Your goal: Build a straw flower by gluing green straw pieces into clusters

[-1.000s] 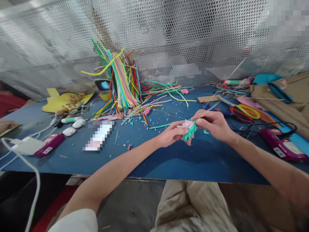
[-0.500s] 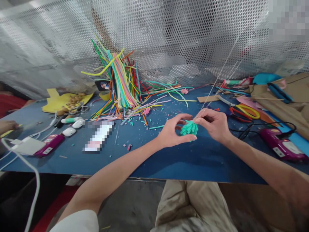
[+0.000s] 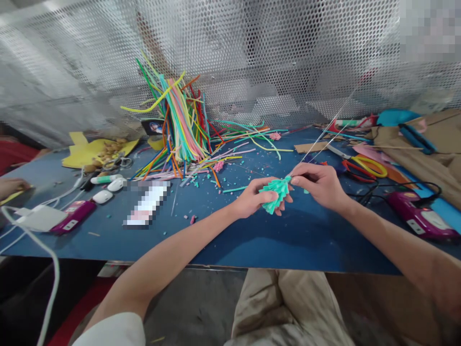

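A turquoise cone of layered, fuzzy pipe-cleaner pieces (image 3: pixel 281 187) lies tilted above the table, its narrow end pointing up and right. My left hand (image 3: pixel 252 198) is closed round its wide part, thumb on top and fingertips showing beneath. At the narrow end my right hand (image 3: pixel 319 186) pinches thumb against forefinger. Thin pale wires (image 3: pixel 317 140) run from that pinch up and to the right. Whether the fingers hold the wires, the cone's tip or both is hidden.
Behind stands a bundle of coloured pipe cleaners (image 3: pixel 183 125), with clippings round it. Yellow-handled scissors (image 3: pixel 370 166) and a purple power strip (image 3: pixel 421 216) lie right. At left are a blurred phone (image 3: pixel 149 204), cables, another purple strip (image 3: pixel 74 216) and another person's hand (image 3: pixel 12 187).
My left hand has gone from loosely cupping the turquoise cone to gripping it, thumb on top. The cone now tilts down-left and shows more of its length. The wires have swung lower right.
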`<state>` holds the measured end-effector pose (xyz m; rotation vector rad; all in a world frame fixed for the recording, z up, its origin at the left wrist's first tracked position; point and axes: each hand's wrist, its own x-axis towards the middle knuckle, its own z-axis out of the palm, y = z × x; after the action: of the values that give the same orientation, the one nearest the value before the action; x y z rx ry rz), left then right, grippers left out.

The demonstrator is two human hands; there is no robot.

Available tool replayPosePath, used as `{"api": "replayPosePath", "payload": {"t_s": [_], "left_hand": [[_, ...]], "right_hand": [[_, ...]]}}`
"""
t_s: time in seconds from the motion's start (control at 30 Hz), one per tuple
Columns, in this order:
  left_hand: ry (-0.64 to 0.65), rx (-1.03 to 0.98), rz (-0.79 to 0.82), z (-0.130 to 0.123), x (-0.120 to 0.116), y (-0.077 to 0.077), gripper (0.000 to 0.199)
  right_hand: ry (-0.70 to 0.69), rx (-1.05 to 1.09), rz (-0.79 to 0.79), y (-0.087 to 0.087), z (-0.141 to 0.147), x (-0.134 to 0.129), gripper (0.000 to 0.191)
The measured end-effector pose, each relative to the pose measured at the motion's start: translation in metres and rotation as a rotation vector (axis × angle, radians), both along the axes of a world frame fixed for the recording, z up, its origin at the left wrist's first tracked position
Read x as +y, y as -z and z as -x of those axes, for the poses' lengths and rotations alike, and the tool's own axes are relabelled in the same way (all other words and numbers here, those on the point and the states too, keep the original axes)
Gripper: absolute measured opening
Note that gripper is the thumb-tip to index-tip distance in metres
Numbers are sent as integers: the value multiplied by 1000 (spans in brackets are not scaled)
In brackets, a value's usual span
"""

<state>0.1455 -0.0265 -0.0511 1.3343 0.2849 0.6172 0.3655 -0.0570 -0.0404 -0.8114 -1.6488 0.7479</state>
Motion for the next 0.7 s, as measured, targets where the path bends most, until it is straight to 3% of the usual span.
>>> {"api": "replayPosePath", "payload": {"t_s": [0.2, 0.43, 0.57, 0.7], "left_hand": [[134, -39, 204, -4, -1, 1, 52], [308, 9, 266, 1, 0, -2, 56], [320, 17, 326, -2, 0, -1, 71], [80, -25, 277, -6, 2, 2, 85]], "right_hand": [[-172, 107, 113, 6, 4, 2, 16], [-315, 177, 236, 7, 10, -5, 22], [-116, 134, 164, 7, 9, -3, 18], [35, 132, 105, 6, 5, 3, 20]]}}
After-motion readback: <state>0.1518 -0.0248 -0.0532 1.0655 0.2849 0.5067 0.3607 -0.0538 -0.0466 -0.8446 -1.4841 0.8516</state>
